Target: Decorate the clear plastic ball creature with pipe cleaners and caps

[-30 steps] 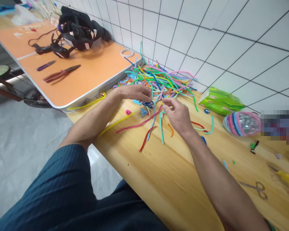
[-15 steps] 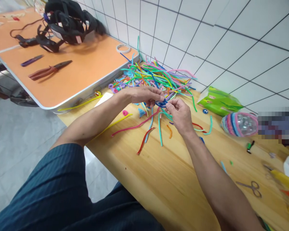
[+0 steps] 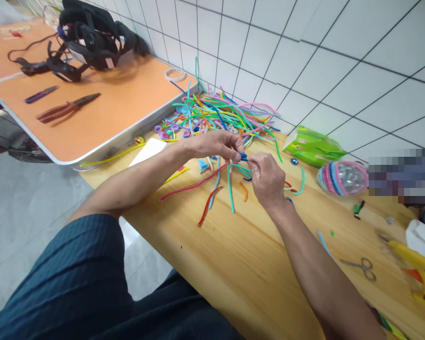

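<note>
Blue pipe-cleaner piece (image 3: 244, 157): we note it pinched by both left hand (image 3: 220, 144) and right hand (image 3: 268, 177), its visible length running crosswise between them, neither nearer.

1. Bright, fairly even light filled the scene, its source out of view, and the white tiled wall (image 3: 265, 52) looked pale.
2. Glare whitened the floor (image 3: 129, 233) beside the wooden table (image 3: 230, 269), whose top carried a mild sheen.
3. Soft shadows lay beneath the black headset (image 3: 92, 40) and the pliers (image 3: 68, 109).
4. Wide-angle distortion stretched the outer areas.
5. The whitish bag (image 3: 3, 14) was smeared; the blue piece (image 3: 243, 157) showed little detail.
6. Coarse pixelation (image 3: 403, 172) masked a patch at right.
</note>
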Motion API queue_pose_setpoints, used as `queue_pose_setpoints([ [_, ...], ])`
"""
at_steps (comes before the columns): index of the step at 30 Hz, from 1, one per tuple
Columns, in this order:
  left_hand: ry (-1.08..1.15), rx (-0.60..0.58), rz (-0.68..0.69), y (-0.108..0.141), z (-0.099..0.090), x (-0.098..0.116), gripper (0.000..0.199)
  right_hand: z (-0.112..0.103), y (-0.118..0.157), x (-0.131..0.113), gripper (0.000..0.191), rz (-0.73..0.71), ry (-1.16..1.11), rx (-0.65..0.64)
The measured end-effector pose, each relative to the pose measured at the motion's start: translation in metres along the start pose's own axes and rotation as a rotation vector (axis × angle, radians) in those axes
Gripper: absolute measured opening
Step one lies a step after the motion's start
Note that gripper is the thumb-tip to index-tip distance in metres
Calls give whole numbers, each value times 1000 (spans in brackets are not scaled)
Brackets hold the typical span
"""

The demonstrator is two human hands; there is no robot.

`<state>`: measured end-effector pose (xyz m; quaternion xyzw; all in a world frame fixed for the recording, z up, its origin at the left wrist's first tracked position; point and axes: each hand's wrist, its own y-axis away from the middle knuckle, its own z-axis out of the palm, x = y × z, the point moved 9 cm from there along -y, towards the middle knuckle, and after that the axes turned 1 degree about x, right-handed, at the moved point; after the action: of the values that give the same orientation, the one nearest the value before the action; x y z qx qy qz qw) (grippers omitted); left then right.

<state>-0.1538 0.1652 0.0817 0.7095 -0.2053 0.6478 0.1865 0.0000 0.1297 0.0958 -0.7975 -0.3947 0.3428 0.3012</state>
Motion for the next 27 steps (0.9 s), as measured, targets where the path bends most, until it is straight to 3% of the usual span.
queue_pose_setpoints([
  [5,-215,201,385,6,5,30,23,-17,3,-3,5,22,-95,73],
  [8,-455,290,599,18,22,47,14,-22,9,12,9,227,-247,108],
  [10,-508,310,662,22,32,53,14,-20,15,23,10,383,-355,119],
  [12,-421,311,635,20,35,52,22,-19,20,30,11,488,-416,121],
  [16,-35,313,353,5,26,31,47,-23,22,29,9,563,-399,117],
  [19,107,331,208,-1,22,18,56,-26,22,28,10,583,-389,120],
  [23,112,363,169,-10,14,14,46,-25,21,32,19,617,-447,91],
  [27,-74,494,142,-24,-14,14,27,-37,23,37,32,644,-412,51],
])
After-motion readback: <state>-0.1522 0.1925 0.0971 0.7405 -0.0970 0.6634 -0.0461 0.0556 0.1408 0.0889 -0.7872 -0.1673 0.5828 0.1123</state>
